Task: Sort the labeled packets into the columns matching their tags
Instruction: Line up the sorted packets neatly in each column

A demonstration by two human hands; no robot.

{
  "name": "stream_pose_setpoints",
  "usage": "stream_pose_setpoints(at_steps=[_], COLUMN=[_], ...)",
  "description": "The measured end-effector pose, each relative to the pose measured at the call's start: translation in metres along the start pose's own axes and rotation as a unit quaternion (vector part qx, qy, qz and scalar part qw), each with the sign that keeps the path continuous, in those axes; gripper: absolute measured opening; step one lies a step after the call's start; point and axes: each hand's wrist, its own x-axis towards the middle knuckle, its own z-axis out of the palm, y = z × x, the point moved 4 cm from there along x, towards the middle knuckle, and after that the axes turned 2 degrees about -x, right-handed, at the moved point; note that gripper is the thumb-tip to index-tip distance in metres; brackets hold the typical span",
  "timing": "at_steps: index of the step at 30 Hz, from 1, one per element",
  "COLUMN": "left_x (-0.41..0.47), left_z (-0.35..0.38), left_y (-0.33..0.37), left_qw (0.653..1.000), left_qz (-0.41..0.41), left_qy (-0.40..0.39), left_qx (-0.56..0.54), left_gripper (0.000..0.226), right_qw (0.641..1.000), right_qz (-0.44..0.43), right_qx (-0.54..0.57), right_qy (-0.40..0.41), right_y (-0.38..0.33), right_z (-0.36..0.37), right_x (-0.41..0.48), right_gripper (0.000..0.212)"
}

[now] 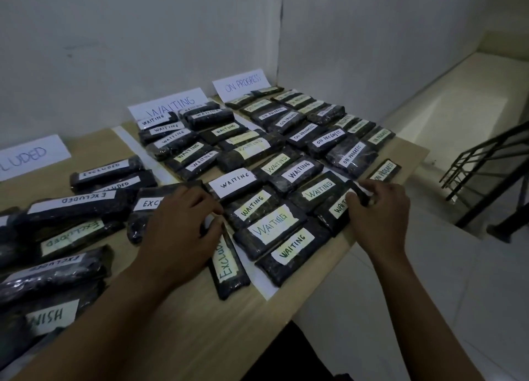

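Packets (289, 251): dark plastic-wrapped bundles with handwritten paper tags are lying in columns across a wooden table (186, 323), running from its near edge toward the wall.
FINISH packet (51, 317): is lying nearest, at the lower left, with its tag partly cut off by the frame.
Paper strip (259, 280): is lying between two columns; one upright packet (229, 266) tagged EXCLUDED is lying just beside its left edge.
Left hand (183, 226): is resting with bent fingers over the end of an EXCLUDED packet (148, 204); whether it is gripping anything I cannot tell.
Right hand (380, 211): is pinching the right end of a WAITING packet (337, 208) between thumb and curled fingers, at the table's right edge.
EXCLUDED column (94, 203): is holding packets lying at mixed angles, some tags reading upside down.
WAITING column (229, 148): is holding packets lying side by side in rows; every readable tag is saying WAITING.
ON PROGRESS column (323, 128): is sitting farthest right, its packets packed closely; one edge packet (383, 171) is lying just beyond the right hand.
Signs: EXCLUDED sign (31, 157), WAITING sign (169, 105) and ON PROGRESS sign (242, 84) are heading the columns by the wall.
Railing (486, 165): is showing dark beyond the table, at the right.
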Motion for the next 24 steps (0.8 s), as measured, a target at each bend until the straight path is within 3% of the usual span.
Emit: stream_pose_setpoints(at_steps=[6, 10, 19, 22, 24], left_x=[0.001, 0.001, 0.006, 0.011, 0.017], left_z=[0.003, 0.003, 0.001, -0.015, -0.033], left_y=[-0.002, -0.003, -0.006, -0.01, -0.017], left_qw=[1.0, 1.0, 0.999, 0.997, 0.996], left_qz=[0.009, 0.013, 0.022, -0.004, -0.017], left_qy=[-0.006, -0.006, -0.012, 0.013, 0.032], left_qx=[0.0, -0.001, -0.021, -0.071, -0.079], left_gripper=[0.02, 0.021, 0.029, 0.024, 0.017], right_qw=[0.986, 0.987, 0.981, 0.977, 0.969], right_qz=[-0.127, -0.119, -0.141, -0.193, -0.242], right_qx=[-0.106, -0.106, -0.134, -0.093, -0.034], right_qy=[-0.026, 0.008, 0.018, 0.021, -0.023], right_y=[-0.004, 0.003, -0.002, -0.029, -0.059], right_z=[0.002, 0.001, 0.003, 0.004, 0.013], right_x=[-0.015, -0.015, -0.016, -0.019, -0.021], right_gripper=[0.044, 0.038, 0.046, 0.038, 0.029])
